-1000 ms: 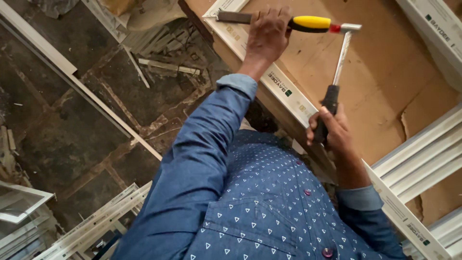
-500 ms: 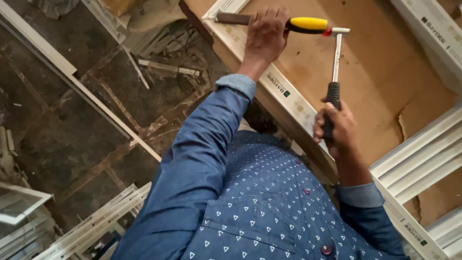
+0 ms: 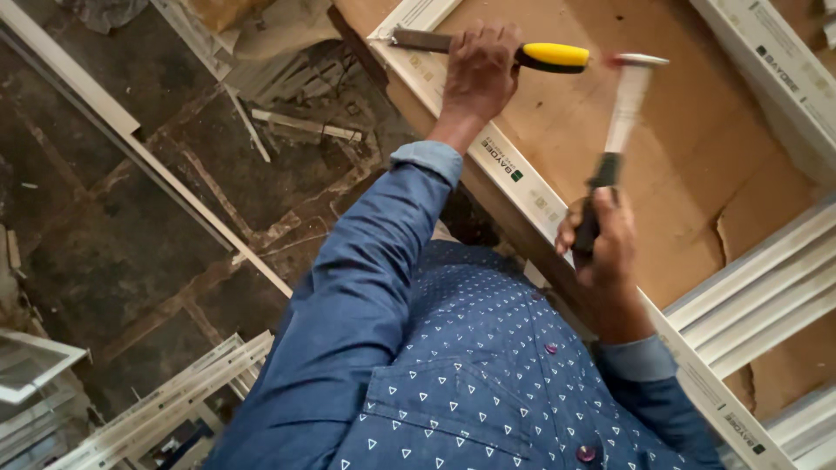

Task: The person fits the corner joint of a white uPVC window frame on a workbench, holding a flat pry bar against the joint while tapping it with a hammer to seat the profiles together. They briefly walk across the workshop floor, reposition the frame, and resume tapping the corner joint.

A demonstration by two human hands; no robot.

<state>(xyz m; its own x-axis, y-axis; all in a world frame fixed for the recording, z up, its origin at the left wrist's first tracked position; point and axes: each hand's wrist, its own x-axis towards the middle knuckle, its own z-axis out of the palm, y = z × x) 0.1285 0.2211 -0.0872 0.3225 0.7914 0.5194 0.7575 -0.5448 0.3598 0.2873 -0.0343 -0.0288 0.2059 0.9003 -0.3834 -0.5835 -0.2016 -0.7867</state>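
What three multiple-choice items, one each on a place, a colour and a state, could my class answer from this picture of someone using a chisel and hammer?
1. Where does the chisel's blade tip rest?
A. On the dark floor
B. On the white frame strip at the edge of the brown board
C. On the blue shirt

2. What colour is the end of the chisel's handle?
A. Yellow
B. Green
C. White

3. What state is the hammer in?
A. Lying flat on the board
B. Hanging from a hook
C. Gripped by the right hand, with its head close to the chisel's end

Answers:
1 B: the blade meets the white frame strip beside the brown board.
2 A: yellow shows past the left hand.
3 C: the right hand grips the dark handle, and the blurred head sits by the yellow end.
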